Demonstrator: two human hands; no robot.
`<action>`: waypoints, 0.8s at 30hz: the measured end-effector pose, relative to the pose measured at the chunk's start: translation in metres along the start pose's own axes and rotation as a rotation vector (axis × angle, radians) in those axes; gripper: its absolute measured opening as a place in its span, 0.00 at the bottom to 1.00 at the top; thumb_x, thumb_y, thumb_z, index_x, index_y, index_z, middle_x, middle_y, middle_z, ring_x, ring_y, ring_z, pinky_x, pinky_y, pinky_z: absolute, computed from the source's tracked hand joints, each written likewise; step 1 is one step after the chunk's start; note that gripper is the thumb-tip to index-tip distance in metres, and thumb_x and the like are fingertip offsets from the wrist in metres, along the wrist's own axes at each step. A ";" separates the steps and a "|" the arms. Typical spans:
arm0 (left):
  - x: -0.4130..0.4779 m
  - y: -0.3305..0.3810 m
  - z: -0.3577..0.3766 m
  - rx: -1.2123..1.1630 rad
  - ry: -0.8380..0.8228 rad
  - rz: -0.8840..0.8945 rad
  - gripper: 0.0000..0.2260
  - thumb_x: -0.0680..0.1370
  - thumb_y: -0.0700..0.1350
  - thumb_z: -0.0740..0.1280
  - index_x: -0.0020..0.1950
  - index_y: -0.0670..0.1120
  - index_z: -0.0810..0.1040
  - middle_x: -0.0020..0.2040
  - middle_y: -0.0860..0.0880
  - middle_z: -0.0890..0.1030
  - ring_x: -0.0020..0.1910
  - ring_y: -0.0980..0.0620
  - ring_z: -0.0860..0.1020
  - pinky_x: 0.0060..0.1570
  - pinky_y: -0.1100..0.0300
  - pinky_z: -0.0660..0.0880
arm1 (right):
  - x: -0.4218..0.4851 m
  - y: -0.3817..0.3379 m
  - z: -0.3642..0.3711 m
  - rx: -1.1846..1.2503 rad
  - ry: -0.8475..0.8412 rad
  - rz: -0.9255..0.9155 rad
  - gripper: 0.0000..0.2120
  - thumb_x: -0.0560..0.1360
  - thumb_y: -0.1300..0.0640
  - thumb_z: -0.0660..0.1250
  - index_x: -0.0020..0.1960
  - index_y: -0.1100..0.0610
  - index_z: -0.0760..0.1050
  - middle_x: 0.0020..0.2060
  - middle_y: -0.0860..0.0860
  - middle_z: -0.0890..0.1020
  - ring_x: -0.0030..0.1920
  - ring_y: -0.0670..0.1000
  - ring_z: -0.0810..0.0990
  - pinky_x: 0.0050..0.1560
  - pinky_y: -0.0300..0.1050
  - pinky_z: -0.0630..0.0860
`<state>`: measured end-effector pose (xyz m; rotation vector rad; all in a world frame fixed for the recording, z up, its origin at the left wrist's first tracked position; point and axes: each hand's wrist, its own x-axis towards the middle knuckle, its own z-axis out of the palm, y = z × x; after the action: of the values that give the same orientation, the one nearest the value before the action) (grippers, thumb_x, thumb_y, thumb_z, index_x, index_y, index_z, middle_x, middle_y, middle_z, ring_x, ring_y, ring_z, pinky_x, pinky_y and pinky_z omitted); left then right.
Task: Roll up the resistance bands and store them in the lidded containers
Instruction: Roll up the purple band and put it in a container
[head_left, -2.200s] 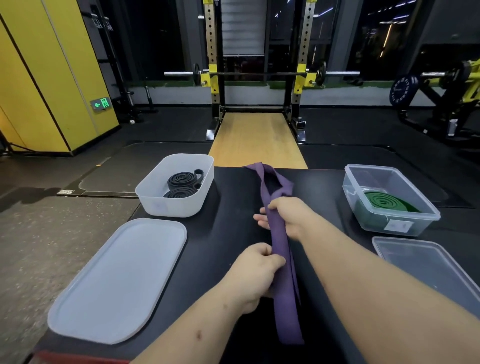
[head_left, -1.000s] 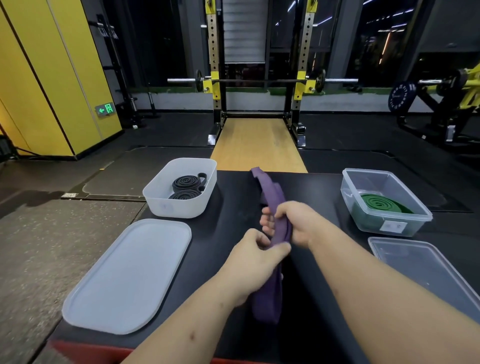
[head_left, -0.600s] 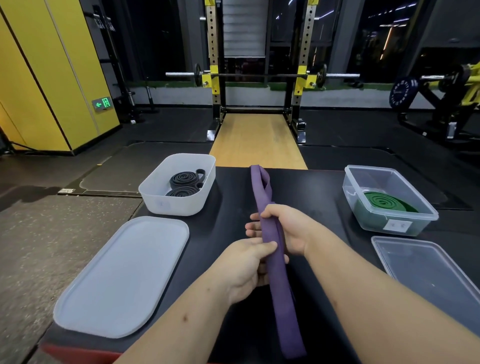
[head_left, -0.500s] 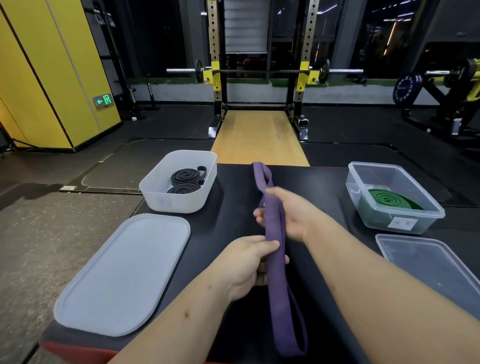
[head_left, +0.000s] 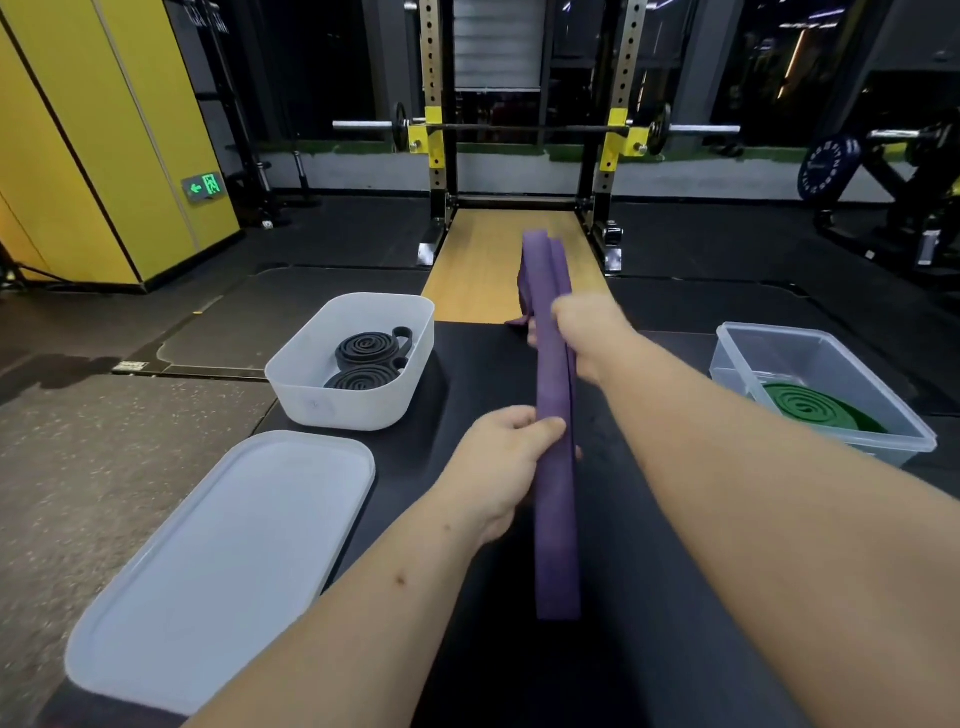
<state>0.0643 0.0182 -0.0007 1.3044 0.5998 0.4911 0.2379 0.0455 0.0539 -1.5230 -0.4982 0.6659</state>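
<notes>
A long purple resistance band (head_left: 557, 499) is held flat and doubled above the black table (head_left: 649, 623), running away from me. My left hand (head_left: 506, 462) grips it near the middle. Farther along, my right hand (head_left: 587, 338), blurred by motion, grips the band, whose far end (head_left: 540, 260) sticks up past the table edge. A white tub (head_left: 311, 400) at the back left holds two rolled black bands (head_left: 371, 358). A clear tub (head_left: 883, 431) at the right holds a rolled green band (head_left: 810, 410).
The white tub's lid (head_left: 218, 566) lies at the front left of the table, overhanging the edge. Beyond the table stand a squat rack with a barbell (head_left: 535, 127) and a wooden platform (head_left: 483, 260). A yellow wall (head_left: 104, 135) is at the left.
My right hand has slid farther away along the purple band and lifted its far end off the table. The band is pulled straighter between both hands.
</notes>
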 end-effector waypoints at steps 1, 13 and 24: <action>-0.002 -0.005 0.002 0.011 -0.031 -0.036 0.09 0.82 0.40 0.66 0.43 0.43 0.83 0.39 0.43 0.85 0.37 0.49 0.82 0.37 0.59 0.78 | -0.002 0.014 -0.003 -0.063 -0.012 0.113 0.17 0.79 0.64 0.57 0.65 0.63 0.74 0.58 0.59 0.81 0.48 0.60 0.83 0.53 0.60 0.83; -0.028 -0.026 -0.002 0.099 0.002 -0.130 0.14 0.84 0.47 0.64 0.54 0.37 0.82 0.40 0.47 0.85 0.37 0.53 0.81 0.38 0.61 0.78 | -0.040 0.066 -0.018 -0.120 -0.124 0.320 0.12 0.82 0.57 0.66 0.61 0.64 0.76 0.46 0.58 0.83 0.45 0.55 0.83 0.44 0.51 0.80; -0.032 -0.027 0.007 0.246 0.146 -0.129 0.08 0.75 0.51 0.69 0.51 0.50 0.80 0.47 0.46 0.86 0.49 0.41 0.85 0.45 0.47 0.82 | -0.069 0.081 -0.046 -0.394 -0.107 0.290 0.10 0.82 0.57 0.65 0.60 0.61 0.75 0.46 0.58 0.83 0.44 0.56 0.84 0.36 0.48 0.83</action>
<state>0.0449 -0.0126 -0.0223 1.4584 0.8828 0.4175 0.2121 -0.0404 -0.0196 -1.9617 -0.5148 0.9154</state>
